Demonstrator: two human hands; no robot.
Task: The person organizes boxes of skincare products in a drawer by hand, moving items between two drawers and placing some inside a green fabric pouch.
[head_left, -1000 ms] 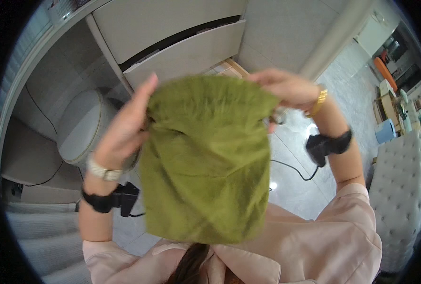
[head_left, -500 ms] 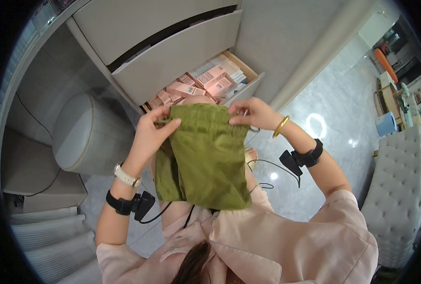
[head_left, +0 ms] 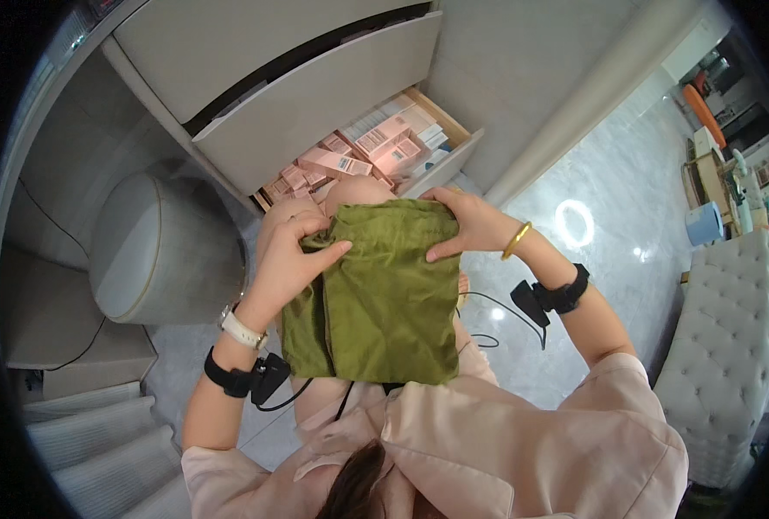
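A green satin drawstring pouch (head_left: 393,298) lies spread over my lap, its gathered mouth pointing away from me. My left hand (head_left: 296,253) is closed on the upper left corner, with the thumb on top of the cloth and the other fingers behind it. At the upper right corner, my right hand (head_left: 467,225) grips the edge the same way, thumb on the front. A fold runs down the pouch's left side. Whether anything is inside the pouch cannot be seen.
Beyond my knees, an open drawer (head_left: 473,152) holds several pink boxes (head_left: 337,163) and white packages. A round grey stool (head_left: 155,251) stands at the left. To the right are a tufted bench (head_left: 717,346) and a blue bin (head_left: 704,223). Black cables (head_left: 506,304) hang by my arms.
Both hands have shifted their hold on the pouch's mouth. My right hand has gone from a fingertip pinch to a wider grip, and the pouch lies flatter on my lap.
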